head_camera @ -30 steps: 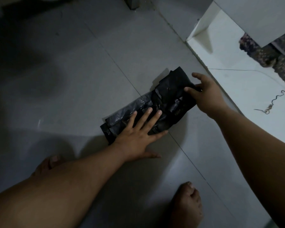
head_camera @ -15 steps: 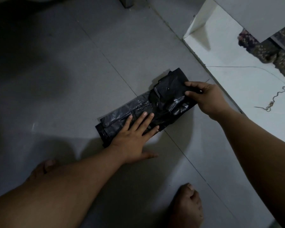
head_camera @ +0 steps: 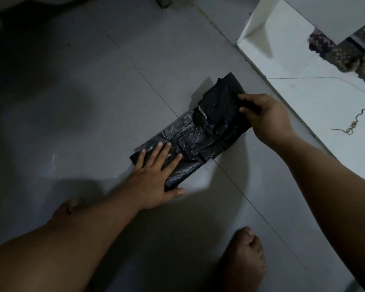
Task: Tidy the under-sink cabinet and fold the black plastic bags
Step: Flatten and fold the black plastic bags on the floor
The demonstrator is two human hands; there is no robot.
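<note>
A black plastic bag [head_camera: 200,135] lies on the grey tiled floor, flattened into a long strip running from lower left to upper right. My left hand [head_camera: 154,175] lies flat on its near left end with fingers straight and spread, pressing it down. My right hand [head_camera: 263,116] pinches the far right end between thumb and fingers, with that end lifted and folded partly over the strip.
The open white cabinet floor [head_camera: 303,85] lies at the right, with a dark patterned cloth [head_camera: 346,53] at its back and a twisted bit of string [head_camera: 354,125] on it. My bare feet [head_camera: 244,264] rest on the tiles in front.
My right hand closed its thumb and fingers on the bag's far end and drew it inward. My left hand slid a little toward the strip's near left end.
</note>
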